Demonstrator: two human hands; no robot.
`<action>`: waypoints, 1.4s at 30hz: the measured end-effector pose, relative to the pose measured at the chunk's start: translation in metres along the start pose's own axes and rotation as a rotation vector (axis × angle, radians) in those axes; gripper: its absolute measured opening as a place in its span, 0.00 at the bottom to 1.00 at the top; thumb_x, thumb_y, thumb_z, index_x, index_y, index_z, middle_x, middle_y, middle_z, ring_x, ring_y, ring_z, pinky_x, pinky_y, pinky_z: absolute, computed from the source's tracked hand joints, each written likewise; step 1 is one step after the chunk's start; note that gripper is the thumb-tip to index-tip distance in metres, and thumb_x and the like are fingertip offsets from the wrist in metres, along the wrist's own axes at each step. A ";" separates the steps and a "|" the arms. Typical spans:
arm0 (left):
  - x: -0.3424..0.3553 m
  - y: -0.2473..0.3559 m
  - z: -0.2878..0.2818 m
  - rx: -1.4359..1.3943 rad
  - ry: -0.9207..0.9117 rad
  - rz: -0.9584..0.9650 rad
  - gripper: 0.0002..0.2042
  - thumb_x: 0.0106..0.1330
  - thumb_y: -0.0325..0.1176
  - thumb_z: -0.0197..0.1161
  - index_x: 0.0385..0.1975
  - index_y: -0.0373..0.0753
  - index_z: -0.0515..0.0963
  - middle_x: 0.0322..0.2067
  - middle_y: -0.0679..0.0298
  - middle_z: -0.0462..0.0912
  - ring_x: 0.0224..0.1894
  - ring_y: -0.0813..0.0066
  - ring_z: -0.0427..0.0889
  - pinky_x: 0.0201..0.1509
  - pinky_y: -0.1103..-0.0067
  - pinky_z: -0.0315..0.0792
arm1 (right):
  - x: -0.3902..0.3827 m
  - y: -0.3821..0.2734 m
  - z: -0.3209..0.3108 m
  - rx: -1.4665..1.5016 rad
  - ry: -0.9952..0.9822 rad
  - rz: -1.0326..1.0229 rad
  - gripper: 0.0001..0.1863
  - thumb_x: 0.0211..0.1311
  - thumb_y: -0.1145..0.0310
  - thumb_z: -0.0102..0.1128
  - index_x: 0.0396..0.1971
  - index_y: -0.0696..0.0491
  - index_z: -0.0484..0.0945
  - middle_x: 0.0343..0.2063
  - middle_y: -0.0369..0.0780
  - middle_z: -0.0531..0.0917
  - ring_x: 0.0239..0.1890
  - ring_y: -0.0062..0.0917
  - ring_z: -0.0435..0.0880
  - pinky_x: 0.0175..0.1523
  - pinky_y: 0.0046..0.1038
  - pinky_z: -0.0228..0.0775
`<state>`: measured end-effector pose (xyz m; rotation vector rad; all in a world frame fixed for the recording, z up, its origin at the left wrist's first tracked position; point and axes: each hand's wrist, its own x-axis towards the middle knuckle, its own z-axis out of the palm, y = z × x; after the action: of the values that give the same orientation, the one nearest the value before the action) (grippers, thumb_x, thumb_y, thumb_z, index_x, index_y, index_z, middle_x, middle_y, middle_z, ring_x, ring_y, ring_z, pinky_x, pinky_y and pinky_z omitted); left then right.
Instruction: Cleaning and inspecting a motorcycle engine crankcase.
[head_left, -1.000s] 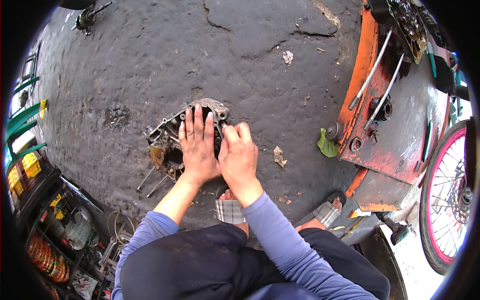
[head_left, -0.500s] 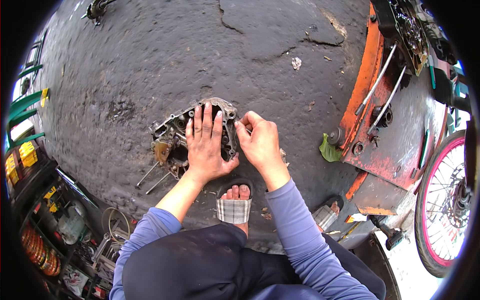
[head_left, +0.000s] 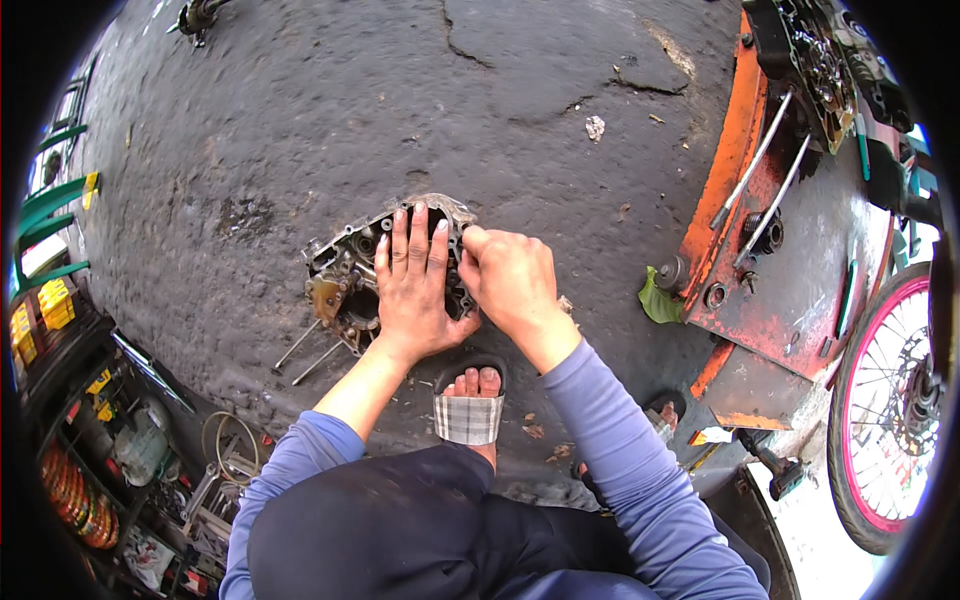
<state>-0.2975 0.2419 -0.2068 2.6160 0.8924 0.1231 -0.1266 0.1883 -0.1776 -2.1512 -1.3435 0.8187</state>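
Note:
A greasy metal engine casing half (head_left: pixel 345 262) lies on the dark ground in front of my feet. Two thin studs (head_left: pixel 300 350) stick out from its lower left side. My left hand (head_left: pixel 415 290) rests flat on the casing, fingers stretched out and slightly spread, thumb out to the right. At the casing's right edge, my right hand (head_left: pixel 510 280) is closed, thumb against curled fingers. Whatever it may hold there is hidden behind the hand.
On the right stands a red and orange metal stand (head_left: pixel 760 290) carrying engine parts and two long rods. Beyond it is a wheel with a pink rim (head_left: pixel 885 400). Shelves of parts (head_left: pixel 110 470) fill the lower left. A green leaf (head_left: pixel 660 300) lies beside the stand.
My right hand has turned and moved slightly, its knuckles now covering the fingertips at the casing's right edge. My left hand stays flat in place. My right foot has shifted.

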 end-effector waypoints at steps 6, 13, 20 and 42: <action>-0.002 -0.001 -0.004 0.003 -0.018 -0.002 0.59 0.48 0.54 0.72 0.81 0.37 0.51 0.81 0.43 0.47 0.84 0.40 0.42 0.81 0.48 0.41 | -0.014 0.016 0.019 0.247 0.054 -0.087 0.09 0.61 0.68 0.66 0.30 0.54 0.75 0.29 0.44 0.85 0.36 0.47 0.86 0.40 0.46 0.77; 0.002 0.002 -0.003 0.028 0.015 0.023 0.57 0.52 0.54 0.71 0.80 0.34 0.52 0.81 0.40 0.47 0.83 0.38 0.44 0.81 0.48 0.42 | -0.037 0.022 0.028 0.221 0.157 -0.144 0.08 0.60 0.70 0.67 0.32 0.53 0.76 0.31 0.41 0.82 0.35 0.41 0.85 0.39 0.43 0.79; 0.001 -0.002 0.001 0.053 0.022 0.021 0.57 0.50 0.56 0.70 0.80 0.37 0.52 0.82 0.43 0.46 0.83 0.39 0.44 0.81 0.47 0.41 | -0.041 0.030 0.035 0.279 0.176 -0.227 0.08 0.58 0.71 0.68 0.33 0.52 0.77 0.31 0.39 0.81 0.37 0.39 0.85 0.40 0.42 0.79; -0.001 0.001 -0.002 -0.001 0.011 0.001 0.61 0.42 0.51 0.77 0.80 0.37 0.53 0.81 0.44 0.47 0.83 0.39 0.44 0.81 0.46 0.43 | -0.018 0.032 0.012 -0.036 0.106 -0.135 0.03 0.59 0.70 0.68 0.34 0.48 0.85 0.32 0.34 0.86 0.42 0.33 0.84 0.50 0.40 0.69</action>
<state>-0.2987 0.2411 -0.2051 2.6175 0.8943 0.1384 -0.1211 0.1595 -0.2034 -2.0743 -1.4406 0.6242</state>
